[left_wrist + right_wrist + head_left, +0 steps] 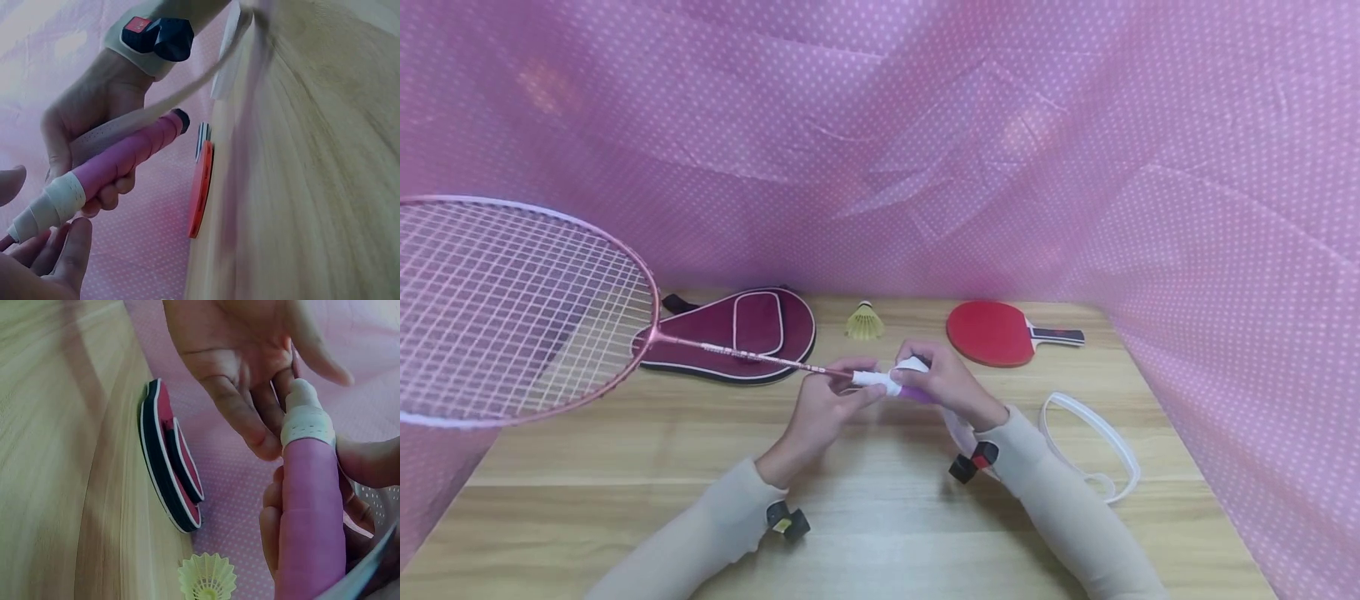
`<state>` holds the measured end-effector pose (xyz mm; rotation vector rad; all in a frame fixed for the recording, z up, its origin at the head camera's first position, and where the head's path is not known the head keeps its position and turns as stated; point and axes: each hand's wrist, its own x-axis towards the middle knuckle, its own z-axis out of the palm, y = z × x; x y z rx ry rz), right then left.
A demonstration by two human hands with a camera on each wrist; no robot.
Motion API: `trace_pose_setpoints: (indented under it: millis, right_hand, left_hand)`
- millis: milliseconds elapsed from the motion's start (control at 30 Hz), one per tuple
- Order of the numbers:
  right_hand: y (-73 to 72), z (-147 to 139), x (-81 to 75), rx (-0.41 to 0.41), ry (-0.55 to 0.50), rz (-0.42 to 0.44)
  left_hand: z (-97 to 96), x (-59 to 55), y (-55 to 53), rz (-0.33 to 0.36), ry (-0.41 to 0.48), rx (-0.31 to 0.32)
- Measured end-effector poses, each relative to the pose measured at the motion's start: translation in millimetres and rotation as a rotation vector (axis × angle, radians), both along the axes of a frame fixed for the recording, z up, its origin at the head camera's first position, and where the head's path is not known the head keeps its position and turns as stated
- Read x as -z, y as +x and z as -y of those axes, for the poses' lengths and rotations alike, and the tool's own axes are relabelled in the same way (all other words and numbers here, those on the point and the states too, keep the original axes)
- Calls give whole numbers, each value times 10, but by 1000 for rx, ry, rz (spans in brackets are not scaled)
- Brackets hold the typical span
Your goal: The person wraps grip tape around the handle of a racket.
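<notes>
A pink badminton racket (651, 333) extends leftward above the table, its strung head at the far left. Its pink-purple handle (128, 156) wears overlapping turns of white grip tape (47, 209) at the shaft end. My right hand (943, 383) grips the handle, with thumb at the tape's edge and the tape's loose length trailing from the hand. Around the tapered, wrapped end, my left hand (831, 404) supports the racket on loosely extended fingers; its thumb stands apart from the tape in both wrist views.
A maroon racket cover (760, 325), a yellow shuttlecock (865, 322) and a red table tennis bat (992, 333) lie along the table's back. A looped white strip (1097, 425) lies at right. Pink dotted cloth (880, 167) hangs behind and at the sides.
</notes>
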<state>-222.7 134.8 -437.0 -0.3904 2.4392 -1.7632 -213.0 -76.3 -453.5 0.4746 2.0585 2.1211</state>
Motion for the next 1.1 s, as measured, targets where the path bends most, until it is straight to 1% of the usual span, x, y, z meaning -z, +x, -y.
trace_pose_setpoints:
  millis: [67, 200, 233, 300, 367, 467, 600, 667, 767, 900, 1000, 1100]
  right_hand:
    - [5, 20, -1, 15, 23, -33]
    - [15, 63, -3, 24, 84, -90]
    - [21, 71, -11, 24, 101, -100]
    - [20, 74, -25, 34, 154, -133]
    - [21, 72, -54, 46, 210, -166]
    - [16, 58, -103, 61, 297, -220]
    - [-1, 28, -156, 59, 360, -219]
    - [-16, 12, -174, 66, 382, -199]
    - [-46, -10, -194, 98, 409, -159]
    - [-86, -28, -208, 115, 422, -111]
    - [-114, -35, -204, 86, 399, -74]
    - [-118, -59, -182, 44, 328, -13]
  left_hand:
    - [-1, 12, -14, 15, -24, -43]
    - [5, 43, -48, 8, -63, -136]
    - [9, 48, -57, 3, -72, -153]
    - [21, 41, -66, -2, -79, -168]
    - [38, 33, -78, -3, -78, -159]
    - [64, 20, -101, -2, -67, -126]
    - [94, 8, -129, 8, -69, -77]
    - [108, 5, -142, 16, -84, -56]
    - [121, 2, -163, 26, -114, -25]
    - [134, -18, -193, 32, -141, 16]
    - [145, -28, -220, 31, -140, 50]
    - [140, -26, -211, 13, -121, 76]
